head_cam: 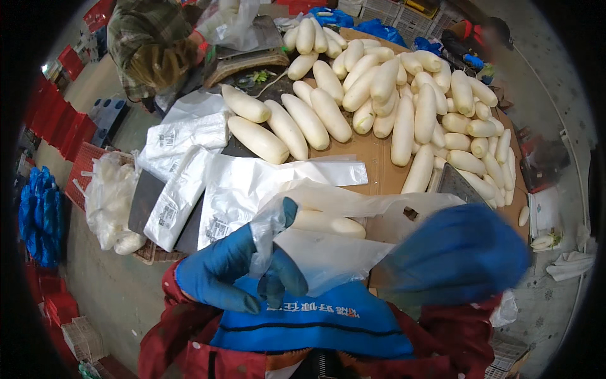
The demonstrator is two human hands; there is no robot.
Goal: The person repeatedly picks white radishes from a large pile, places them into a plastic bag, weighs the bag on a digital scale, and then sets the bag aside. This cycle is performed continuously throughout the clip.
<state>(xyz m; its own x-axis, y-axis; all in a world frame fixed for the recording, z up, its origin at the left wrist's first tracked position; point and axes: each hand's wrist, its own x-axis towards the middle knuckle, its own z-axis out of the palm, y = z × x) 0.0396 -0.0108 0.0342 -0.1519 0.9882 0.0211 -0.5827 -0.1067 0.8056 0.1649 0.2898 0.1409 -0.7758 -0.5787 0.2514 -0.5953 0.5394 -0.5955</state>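
My left hand (227,267), in a blue glove, grips the gathered end of a translucent plastic bag (326,260). Film wraps around its fingers. Through the bag's thin side a white radish (326,224) shows, lying crosswise; I cannot tell whether it is one or two. My right hand (459,256), also blue-gloved, is blurred at the bag's right end, where a hole shows in the film. Its fingers cannot be made out. Beyond the bag lie flat stacks of white plastic bags (236,194) bearing printed labels, and several loose white radishes (303,121).
A large heap of white radishes (378,85) covers the cardboard-topped table (374,175). A dark metal-edged plate (457,187) stands at its right. Across the table, a person in a plaid jacket (147,42) works beside a scale (251,38). Filled bags (111,199) sit in a red crate (80,182) at left.
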